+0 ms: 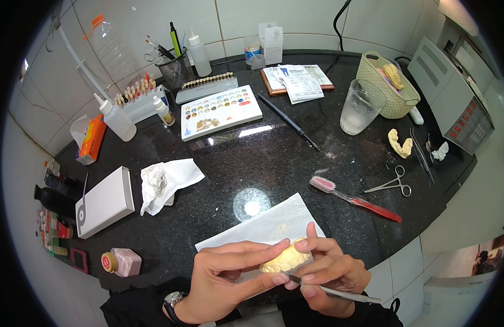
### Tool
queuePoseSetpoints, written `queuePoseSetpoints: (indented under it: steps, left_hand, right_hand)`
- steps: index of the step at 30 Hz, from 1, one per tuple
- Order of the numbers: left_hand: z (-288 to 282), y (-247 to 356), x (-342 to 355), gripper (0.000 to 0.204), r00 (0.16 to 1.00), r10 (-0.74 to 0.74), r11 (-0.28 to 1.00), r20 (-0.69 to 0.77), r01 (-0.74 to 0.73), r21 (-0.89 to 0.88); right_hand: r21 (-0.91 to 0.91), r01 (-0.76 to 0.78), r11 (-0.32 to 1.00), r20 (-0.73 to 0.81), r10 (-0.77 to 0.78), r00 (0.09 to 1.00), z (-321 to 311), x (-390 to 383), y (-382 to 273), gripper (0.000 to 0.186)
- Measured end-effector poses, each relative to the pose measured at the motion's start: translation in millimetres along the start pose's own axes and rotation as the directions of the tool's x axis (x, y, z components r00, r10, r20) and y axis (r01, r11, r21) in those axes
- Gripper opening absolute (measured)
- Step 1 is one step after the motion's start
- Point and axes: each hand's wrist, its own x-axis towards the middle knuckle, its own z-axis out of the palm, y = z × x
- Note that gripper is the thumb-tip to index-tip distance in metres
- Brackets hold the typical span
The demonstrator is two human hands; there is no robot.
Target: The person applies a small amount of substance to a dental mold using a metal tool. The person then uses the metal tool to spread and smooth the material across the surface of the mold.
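Note:
A pale yellow plaster dental cast [282, 262] is gripped by the fingers and thumb of my left hand [225, 271], just above the near edge of a white paper sheet [263, 220]. My right hand [336, 272] is closed around a thin metal carving tool [339, 294]. The tool's tip touches or lies very close to the lower edge of the cast, by my left thumb. My right index finger rests against the cast's right side. A little yellow dust lies on the paper behind the cast.
A red toothbrush [358, 200], a hemostat [394, 184] and a horseshoe-shaped cast [400, 144] lie to the right. Behind stand a plastic cup [361, 106], a green basket [391, 103] and a colour palette [222, 113]. Crumpled tissue [167, 182] and a pink-powder jar [124, 262] are left.

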Motion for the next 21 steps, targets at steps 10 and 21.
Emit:
queuePoseSetpoints:
  steps: [10,21]
  left_hand:
    - [1.8,-1.7,-0.6,0.041,0.999,0.033,0.999,-0.009,-0.033,0.006]
    - [1.3,0.7,0.7,0.041,1.0,-0.015,1.0,-0.007,0.015,-0.008]
  right_hand:
    - [0.044,0.019,0.999,-0.008,-0.019,1.0,-3.3,-3.8,2.0,0.016]
    - [0.017,0.036,0.999,0.002,-0.036,0.999,-0.9,-2.9,5.2,0.015]
